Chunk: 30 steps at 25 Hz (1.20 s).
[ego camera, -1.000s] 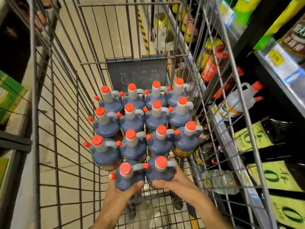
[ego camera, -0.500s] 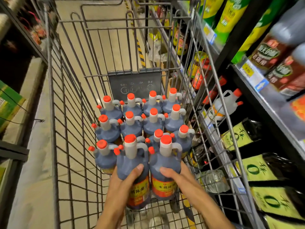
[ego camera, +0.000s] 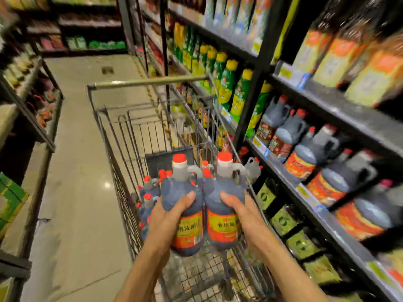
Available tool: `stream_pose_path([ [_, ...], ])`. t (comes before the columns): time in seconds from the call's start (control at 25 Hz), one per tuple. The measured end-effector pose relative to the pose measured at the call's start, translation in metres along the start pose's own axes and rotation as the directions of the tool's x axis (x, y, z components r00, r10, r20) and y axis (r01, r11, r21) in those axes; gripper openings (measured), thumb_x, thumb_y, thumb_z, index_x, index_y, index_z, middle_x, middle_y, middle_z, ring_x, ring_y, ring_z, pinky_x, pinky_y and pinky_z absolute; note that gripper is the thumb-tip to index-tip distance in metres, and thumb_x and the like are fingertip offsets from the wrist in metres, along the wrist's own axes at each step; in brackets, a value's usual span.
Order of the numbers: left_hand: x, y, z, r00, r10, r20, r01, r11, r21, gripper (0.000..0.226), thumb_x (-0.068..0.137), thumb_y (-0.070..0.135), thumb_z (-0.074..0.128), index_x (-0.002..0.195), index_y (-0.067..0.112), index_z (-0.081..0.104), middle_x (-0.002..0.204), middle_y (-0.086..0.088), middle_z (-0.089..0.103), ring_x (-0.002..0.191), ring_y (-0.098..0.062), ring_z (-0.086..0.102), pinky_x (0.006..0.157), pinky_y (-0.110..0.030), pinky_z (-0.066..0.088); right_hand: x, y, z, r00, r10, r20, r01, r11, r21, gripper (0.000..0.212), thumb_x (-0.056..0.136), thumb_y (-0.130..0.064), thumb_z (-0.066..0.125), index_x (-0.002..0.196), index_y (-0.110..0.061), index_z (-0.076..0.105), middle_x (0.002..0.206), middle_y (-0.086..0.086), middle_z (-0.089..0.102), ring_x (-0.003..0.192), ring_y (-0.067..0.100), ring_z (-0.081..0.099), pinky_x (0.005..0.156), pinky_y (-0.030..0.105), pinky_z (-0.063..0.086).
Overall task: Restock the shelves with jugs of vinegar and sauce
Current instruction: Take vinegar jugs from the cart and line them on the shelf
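Two dark jugs with red caps and red-yellow labels are held side by side, upright, above the wire cart (ego camera: 122, 144). My left hand (ego camera: 169, 216) grips the left jug (ego camera: 182, 199) round its body. My right hand (ego camera: 242, 214) grips the right jug (ego camera: 220, 201) the same way. Several more red-capped jugs (ego camera: 148, 192) stand in the cart below and behind them. On the right, a shelf (ego camera: 294, 179) holds a row of similar dark jugs (ego camera: 305, 153).
Green and yellow bottles (ego camera: 231, 83) fill the shelf further along on the right. Lower shelves hold dark bottles with green labels (ego camera: 281, 221). The aisle floor (ego camera: 78, 162) runs along the left of the cart, bordered by shelving (ego camera: 28, 118).
Both hands have lifted the two jugs up out of the cart, from the cart floor to above its rim. The view has swung up toward the aisle and the right shelves.
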State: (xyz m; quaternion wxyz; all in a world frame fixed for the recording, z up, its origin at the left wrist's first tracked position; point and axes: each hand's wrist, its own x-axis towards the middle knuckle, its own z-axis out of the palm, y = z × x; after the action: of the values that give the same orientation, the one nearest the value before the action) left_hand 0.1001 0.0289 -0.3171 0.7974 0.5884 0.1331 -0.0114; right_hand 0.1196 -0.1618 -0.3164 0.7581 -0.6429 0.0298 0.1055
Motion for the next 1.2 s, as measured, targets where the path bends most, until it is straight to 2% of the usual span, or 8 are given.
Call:
stream_pose_path([
  [0.12,-0.025,0.065,0.018,0.991,0.058,0.118,-0.06,0.998,0.012,0.049,0.072,0.035,0.086,0.117,0.022,0.074,0.111,-0.007,0.079,0.098,-0.028,0.077,0.084,-0.044,0.061,-0.034,-0.068,0.012,0.995,-0.09,-0.05,0.091,0.996,0.015,0.054,0.079,-0.034,0.076,0.128,-0.017,0.066,0.117,0.006,0.078,0.104,0.026,0.076,0.075,0.029,0.062],
  [0.24,-0.052,0.126,0.042,0.967,0.112,0.227,-0.115,0.993,-0.001,0.049,0.062,0.045,0.088,0.108,0.031,0.078,0.106,-0.001,0.081,0.092,-0.023,0.078,0.068,-0.03,0.062,-0.074,-0.128,0.018,0.982,-0.161,-0.103,0.162,0.987,0.002,0.063,0.075,-0.045,0.078,0.131,-0.018,0.066,0.119,0.008,0.077,0.105,0.031,0.076,0.08,0.036,0.063],
  [0.36,-0.075,0.169,0.075,0.942,0.103,0.321,-0.107,0.994,-0.004,0.066,0.059,0.048,0.086,0.118,0.022,0.072,0.108,-0.003,0.08,0.094,-0.026,0.078,0.076,-0.04,0.06,-0.113,-0.177,0.008,0.953,-0.226,-0.204,0.229,0.973,-0.009,0.057,0.08,-0.045,0.076,0.13,-0.021,0.068,0.12,0.008,0.077,0.104,0.03,0.076,0.076,0.035,0.063],
  [0.48,-0.096,0.194,0.118,0.892,0.102,0.441,-0.1,0.995,-0.027,0.06,0.064,0.045,0.086,0.118,0.021,0.073,0.109,-0.006,0.08,0.096,-0.029,0.078,0.083,-0.043,0.058,-0.151,-0.218,-0.014,0.913,-0.279,-0.298,0.278,0.959,-0.05,0.053,0.076,-0.052,0.077,0.123,-0.027,0.073,0.12,0.007,0.077,0.105,0.031,0.076,0.085,0.044,0.06],
  [0.6,-0.116,0.202,0.165,0.856,0.086,0.509,-0.082,0.996,-0.029,0.062,0.063,0.042,0.086,0.119,0.018,0.073,0.108,-0.007,0.08,0.097,-0.03,0.078,0.083,-0.042,0.058,-0.183,-0.249,-0.043,0.871,-0.323,-0.37,0.321,0.945,-0.069,0.055,0.075,-0.054,0.079,0.123,-0.028,0.072,0.119,0.006,0.077,0.105,0.031,0.076,0.089,0.049,0.061],
  [0.8,-0.148,0.199,0.254,0.753,0.06,0.655,-0.092,0.996,0.014,0.068,0.063,0.045,0.092,0.12,0.015,0.073,0.113,-0.01,0.078,0.102,-0.032,0.076,0.093,-0.052,0.058,-0.243,-0.268,-0.105,0.781,-0.341,-0.524,0.374,0.926,-0.044,0.049,0.069,-0.057,0.08,0.113,-0.036,0.077,0.113,0.005,0.079,0.099,0.03,0.078,0.071,0.034,0.063],
  [0.96,-0.183,0.17,0.329,0.627,-0.018,0.779,-0.039,0.998,0.055,0.057,0.072,0.041,0.083,0.122,0.016,0.072,0.113,-0.009,0.078,0.102,-0.029,0.076,0.083,-0.041,0.061,-0.299,-0.267,-0.167,0.662,-0.338,-0.669,0.404,0.913,-0.061,0.069,0.064,-0.055,0.082,0.124,-0.024,0.07,0.112,0.009,0.079,0.099,0.032,0.077,0.072,0.038,0.064],
  [1.2,-0.234,0.136,0.422,0.498,-0.154,0.853,0.015,0.985,0.169,0.057,0.062,0.044,0.085,0.111,0.017,0.077,0.106,-0.011,0.08,0.097,-0.031,0.077,0.087,-0.046,0.061,-0.368,-0.262,-0.238,0.527,-0.299,-0.796,0.388,0.917,-0.087,0.06,0.069,-0.045,0.086,0.122,-0.019,0.072,0.109,0.009,0.08,0.096,0.031,0.078,0.068,0.033,0.062],
])
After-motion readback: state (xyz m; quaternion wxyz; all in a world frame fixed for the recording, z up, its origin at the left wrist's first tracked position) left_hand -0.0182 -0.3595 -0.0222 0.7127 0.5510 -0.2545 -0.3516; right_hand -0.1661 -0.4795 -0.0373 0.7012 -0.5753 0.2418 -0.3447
